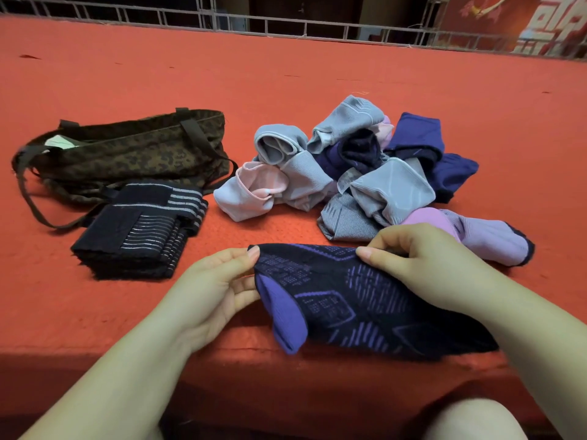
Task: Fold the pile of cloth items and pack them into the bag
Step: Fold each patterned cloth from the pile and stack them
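A big red counter (pixel 317 74) holds everything. A brown spotted bag (pixel 127 154) lies flat on the left side, far from the edge. A pile of cloth items (pixel 359 173) in grey, pink and purple sits to the right of the bag. A stack of folded dark striped cloths (pixel 136 233) rests just in front of the bag. Near the front edge lies a dark sock with purple patterns (pixel 349 303). The left hand (pixel 216 293) pinches its left end, and the right hand (pixel 422 265) pinches its top edge.
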A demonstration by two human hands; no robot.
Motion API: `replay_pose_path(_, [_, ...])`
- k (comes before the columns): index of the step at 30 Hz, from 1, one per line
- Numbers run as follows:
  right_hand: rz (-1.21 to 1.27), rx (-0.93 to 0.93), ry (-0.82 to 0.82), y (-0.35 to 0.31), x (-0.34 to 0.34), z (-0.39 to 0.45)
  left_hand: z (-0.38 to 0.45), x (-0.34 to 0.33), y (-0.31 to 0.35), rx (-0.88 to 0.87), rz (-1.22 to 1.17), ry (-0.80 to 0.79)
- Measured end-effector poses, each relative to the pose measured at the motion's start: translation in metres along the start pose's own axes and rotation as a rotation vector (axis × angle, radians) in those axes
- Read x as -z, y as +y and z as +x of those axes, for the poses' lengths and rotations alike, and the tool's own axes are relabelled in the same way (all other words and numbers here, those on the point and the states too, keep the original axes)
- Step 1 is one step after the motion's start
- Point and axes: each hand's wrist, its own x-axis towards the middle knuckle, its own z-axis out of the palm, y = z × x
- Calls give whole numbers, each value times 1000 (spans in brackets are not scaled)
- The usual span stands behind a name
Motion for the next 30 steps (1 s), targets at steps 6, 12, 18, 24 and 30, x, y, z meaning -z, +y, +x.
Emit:
replay_pose_path(6, [-54,-35,-104,-1,-3,22,9,-1,-2,-25,213,69])
replay_pose_path(12, [-373,155,171,9,-39,31,4,4,-13,-712,1090,113])
replay_pose_path(18, [-300,479,154,7,-61,-8,-9,23,-40,-828,1480,-292])
replay_pose_path(24, [-395,460,84,27,-85,-19,2,23,-40,-783,1371,-201])
replay_pose_path(30, [-281,430,171,15,-74,-11,5,13,-30,-629,965,-61])
